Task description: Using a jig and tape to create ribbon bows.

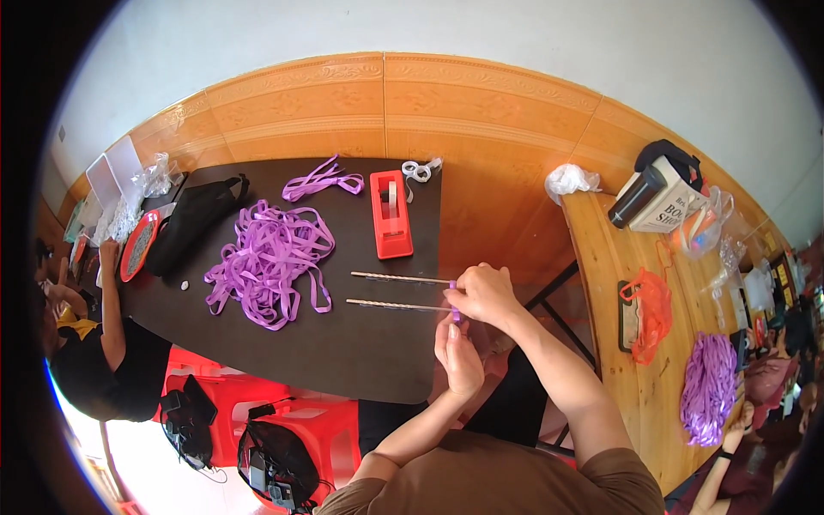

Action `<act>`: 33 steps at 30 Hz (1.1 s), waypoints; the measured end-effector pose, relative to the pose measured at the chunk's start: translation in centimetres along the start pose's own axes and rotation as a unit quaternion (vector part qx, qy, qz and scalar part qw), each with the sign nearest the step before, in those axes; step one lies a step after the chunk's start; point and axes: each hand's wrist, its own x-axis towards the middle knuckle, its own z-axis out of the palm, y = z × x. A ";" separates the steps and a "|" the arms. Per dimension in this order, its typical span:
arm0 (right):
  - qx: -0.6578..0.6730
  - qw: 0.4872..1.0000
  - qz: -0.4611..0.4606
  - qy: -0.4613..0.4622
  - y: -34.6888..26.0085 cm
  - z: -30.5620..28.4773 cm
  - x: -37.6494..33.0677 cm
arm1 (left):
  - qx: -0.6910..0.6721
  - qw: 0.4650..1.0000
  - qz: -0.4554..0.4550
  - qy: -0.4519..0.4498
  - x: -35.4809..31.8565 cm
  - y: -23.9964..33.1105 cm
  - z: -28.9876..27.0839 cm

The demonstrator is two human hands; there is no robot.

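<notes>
My right hand (482,292) and my left hand (460,354) meet at the right edge of a dark table (343,352), both pinching a short piece of purple ribbon (454,311) between the fingertips. Two thin sticks (396,304) lie side by side on the table, just left of my hands. A big tangled pile of purple ribbon (270,257) lies further left. Beyond the sticks stands a red tape dispenser (390,215), with a smaller ribbon bunch (322,182) near it.
A black bag (190,221) and a red tray (137,245) sit at the table's left end, where another person (103,343) sits. A wooden table (618,283) on the right carries bags, a dark bottle (637,196) and more purple ribbon (708,386). Red stools (292,412) stand below.
</notes>
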 end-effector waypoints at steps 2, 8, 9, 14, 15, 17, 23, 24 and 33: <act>-0.137 0.991 0.000 0.010 -0.9 0.2 0.0 | 0.002 1.000 -0.003 -0.004 0.0 0.2 0.1; -0.202 0.975 -0.032 0.088 -1.4 1.4 -0.7 | -0.012 0.999 -0.015 -0.042 0.3 -0.1 -0.7; -0.204 0.974 -0.033 0.088 -1.4 1.5 -0.9 | -0.010 0.999 -0.023 -0.038 0.2 -0.1 -0.6; -0.138 0.982 -0.046 0.118 -0.3 1.9 -1.7 | -0.006 0.999 -0.036 -0.020 0.1 0.1 -0.5; -0.138 0.982 -0.044 0.117 0.2 2.1 -1.8 | -0.009 0.999 -0.036 -0.020 -0.1 0.3 -0.3; -0.026 0.965 -0.063 0.253 0.6 1.9 -1.9 | -0.012 0.999 -0.035 -0.020 0.0 0.3 -0.2; 0.015 0.945 -0.035 0.325 0.2 0.9 -3.7 | 0.041 0.999 -0.020 0.008 -0.1 -0.1 -1.1; 0.031 0.949 -0.032 0.311 0.0 1.1 -3.8 | 0.041 0.999 -0.023 0.009 -0.1 -0.1 -1.1; 0.038 0.982 0.067 0.171 0.0 3.3 -2.3 | 0.022 0.998 -0.058 -0.012 -0.1 1.1 -0.3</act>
